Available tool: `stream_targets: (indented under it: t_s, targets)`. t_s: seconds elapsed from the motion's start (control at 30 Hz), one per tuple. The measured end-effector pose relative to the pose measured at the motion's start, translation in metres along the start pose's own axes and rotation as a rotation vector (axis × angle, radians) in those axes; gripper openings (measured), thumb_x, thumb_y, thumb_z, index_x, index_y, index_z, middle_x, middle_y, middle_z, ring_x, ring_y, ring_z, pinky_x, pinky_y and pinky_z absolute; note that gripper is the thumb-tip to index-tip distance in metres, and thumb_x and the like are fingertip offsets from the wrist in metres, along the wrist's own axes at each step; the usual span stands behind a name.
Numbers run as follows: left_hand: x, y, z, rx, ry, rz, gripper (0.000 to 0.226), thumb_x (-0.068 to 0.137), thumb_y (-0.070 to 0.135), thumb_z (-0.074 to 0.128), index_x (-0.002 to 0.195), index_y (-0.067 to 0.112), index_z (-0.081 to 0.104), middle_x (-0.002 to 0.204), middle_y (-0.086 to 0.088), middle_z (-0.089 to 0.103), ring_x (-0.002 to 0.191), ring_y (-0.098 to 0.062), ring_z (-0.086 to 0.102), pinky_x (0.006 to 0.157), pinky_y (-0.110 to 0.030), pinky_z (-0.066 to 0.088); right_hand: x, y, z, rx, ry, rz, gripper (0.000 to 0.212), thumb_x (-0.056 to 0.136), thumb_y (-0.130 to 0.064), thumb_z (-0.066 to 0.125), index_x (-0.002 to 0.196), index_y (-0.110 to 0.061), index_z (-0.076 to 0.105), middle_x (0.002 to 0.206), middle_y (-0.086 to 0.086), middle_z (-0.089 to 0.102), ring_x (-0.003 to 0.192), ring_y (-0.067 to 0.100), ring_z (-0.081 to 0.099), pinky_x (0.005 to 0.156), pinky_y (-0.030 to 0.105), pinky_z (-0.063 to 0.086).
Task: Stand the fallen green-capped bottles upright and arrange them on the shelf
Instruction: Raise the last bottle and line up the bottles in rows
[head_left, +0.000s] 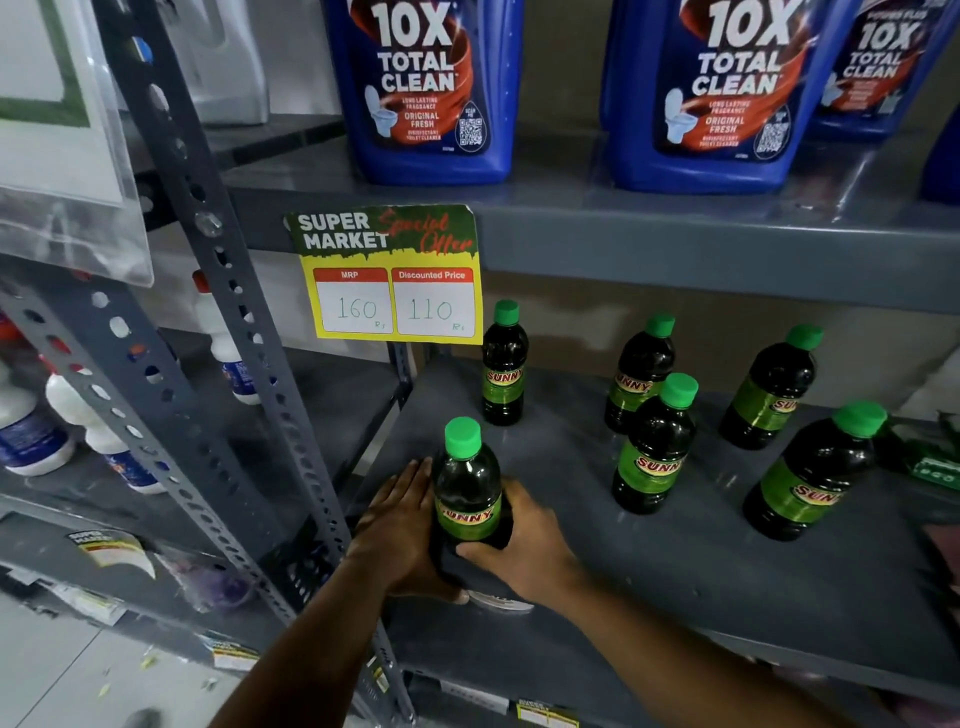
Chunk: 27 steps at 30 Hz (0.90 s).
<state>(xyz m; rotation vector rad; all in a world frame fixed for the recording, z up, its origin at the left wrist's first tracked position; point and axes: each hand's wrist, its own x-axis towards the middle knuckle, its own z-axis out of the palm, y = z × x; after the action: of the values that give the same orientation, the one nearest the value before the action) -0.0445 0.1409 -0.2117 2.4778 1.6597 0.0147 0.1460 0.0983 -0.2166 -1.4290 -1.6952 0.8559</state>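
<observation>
The bottle (469, 493) with the green cap stands upright near the front left corner of the grey shelf (701, 582), and both hands are around its lower half. The left hand (397, 525) lies flat against its left side with the fingers stretched upward, and the right hand (524, 545) wraps the right side and the base, with the thumb across the front under the label. So the grip is closed on this one bottle from two sides, not tight as far as I can judge.

Five more bottles of the same kind stand upright on the same shelf: one behind (505, 364), near the back left, two in the middle (655, 447), and two at the right (815, 473). They stand apart, in no clear row. At the far right edge something green lies flat (932, 462); I cannot tell if it is a fallen bottle. I judge that the standing up is nearly done and the arranging into order is still left.

The shelf surface is flat, dark and a little dusty. Above it hangs a yellow price tag (395, 280), and on the upper shelf stand big blue cleaner jugs (431, 93). At the left is a metal post (228, 332) with holes, and white bottles (31, 426) on the neighbouring rack.
</observation>
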Motion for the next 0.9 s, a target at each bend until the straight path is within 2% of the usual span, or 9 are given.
stream_targets:
  t_s: [0.13, 0.23, 0.37, 0.5, 0.63, 0.7, 0.77, 0.83, 0.9]
  targets:
    - [-0.001, 0.001, -0.001, -0.005, -0.016, -0.006, 0.152, 0.033, 0.092, 0.065, 0.153, 0.032, -0.008, 0.164, -0.003, -0.006, 0.148, -0.019, -0.008, 0.118, -0.035, -0.011, -0.008, -0.007, 0.005, 0.032, -0.006, -0.019, 0.081, 0.065, -0.038, 0.086, 0.134, -0.028, 0.046, 0.117, -0.021, 0.058, 0.112, -0.003, 0.057, 0.090, 0.007, 0.041]
    - [-0.001, 0.001, -0.002, -0.023, -0.005, 0.011, 0.149, 0.033, 0.090, 0.063, 0.154, 0.031, -0.002, 0.164, -0.004, -0.001, 0.148, -0.020, -0.004, 0.123, -0.041, -0.001, -0.023, -0.009, -0.002, 0.111, 0.005, -0.058, 0.102, 0.064, -0.048, 0.085, 0.147, -0.028, 0.029, 0.143, -0.013, 0.043, 0.133, 0.000, 0.040, 0.106, 0.019, 0.034]
    - [-0.005, -0.001, -0.003, -0.090, 0.031, 0.006, 0.154, 0.027, 0.094, 0.059, 0.154, 0.027, 0.006, 0.163, -0.003, 0.008, 0.148, -0.020, 0.004, 0.123, -0.038, 0.004, -0.055, 0.004, -0.023, 0.125, 0.547, -0.155, 0.078, 0.072, -0.038, 0.077, 0.135, -0.016, 0.038, 0.132, 0.012, 0.044, 0.126, 0.021, 0.046, 0.105, 0.029, 0.035]
    - [-0.007, 0.003, -0.001, -0.129, 0.039, -0.065, 0.159, 0.024, 0.089, 0.071, 0.153, 0.027, 0.002, 0.162, 0.000, 0.008, 0.147, -0.020, 0.004, 0.118, -0.032, 0.001, -0.045, 0.042, -0.085, -0.104, 0.921, -0.021, 0.091, 0.061, -0.014, 0.090, 0.130, 0.004, 0.034, 0.123, 0.016, 0.035, 0.116, 0.043, 0.043, 0.102, 0.040, 0.034]
    - [-0.006, 0.003, -0.001, -0.160, 0.030, -0.099, 0.164, 0.016, 0.091, 0.069, 0.153, 0.027, 0.005, 0.160, -0.001, 0.014, 0.146, -0.022, 0.010, 0.119, -0.033, 0.007, -0.022, 0.065, -0.137, 0.008, 0.596, 0.118, 0.108, 0.064, -0.015, 0.090, 0.146, -0.007, 0.021, 0.146, 0.011, 0.037, 0.135, 0.024, 0.039, 0.110, 0.037, 0.033]
    - [-0.005, 0.001, 0.001, -0.138, 0.037, -0.074, 0.165, 0.013, 0.097, 0.061, 0.153, 0.026, 0.009, 0.159, -0.003, 0.017, 0.145, -0.024, 0.014, 0.120, -0.036, 0.011, -0.015, 0.071, -0.146, 0.047, 0.426, 0.143, 0.103, 0.066, -0.020, 0.089, 0.146, -0.019, 0.024, 0.144, 0.000, 0.046, 0.130, 0.017, 0.048, 0.107, 0.040, 0.040]
    - [-0.005, 0.000, 0.002, -0.090, 0.035, -0.051, 0.166, 0.011, 0.103, 0.050, 0.153, 0.027, 0.010, 0.159, -0.005, 0.018, 0.144, -0.027, 0.016, 0.119, -0.037, 0.013, -0.013, 0.071, -0.148, 0.033, 0.392, 0.177, 0.088, 0.062, -0.030, 0.090, 0.134, -0.031, 0.040, 0.130, -0.005, 0.058, 0.119, 0.011, 0.057, 0.099, 0.039, 0.048]
    - [-0.004, -0.001, 0.005, -0.073, 0.032, -0.058, 0.167, 0.010, 0.105, 0.046, 0.153, 0.027, 0.011, 0.159, -0.005, 0.018, 0.144, -0.027, 0.016, 0.120, -0.039, 0.015, -0.015, 0.067, -0.143, -0.008, 0.444, 0.178, 0.072, 0.053, -0.044, 0.090, 0.110, -0.048, 0.047, 0.112, -0.015, 0.062, 0.104, -0.002, 0.060, 0.083, 0.023, 0.050]
    - [-0.003, -0.001, 0.007, -0.086, 0.030, -0.081, 0.169, 0.007, 0.104, 0.046, 0.153, 0.028, 0.009, 0.159, -0.004, 0.017, 0.144, -0.027, 0.016, 0.121, -0.041, 0.017, -0.022, 0.062, -0.137, -0.047, 0.474, 0.177, 0.065, 0.051, -0.047, 0.089, 0.100, -0.047, 0.047, 0.104, -0.015, 0.061, 0.095, -0.003, 0.060, 0.076, 0.019, 0.046]
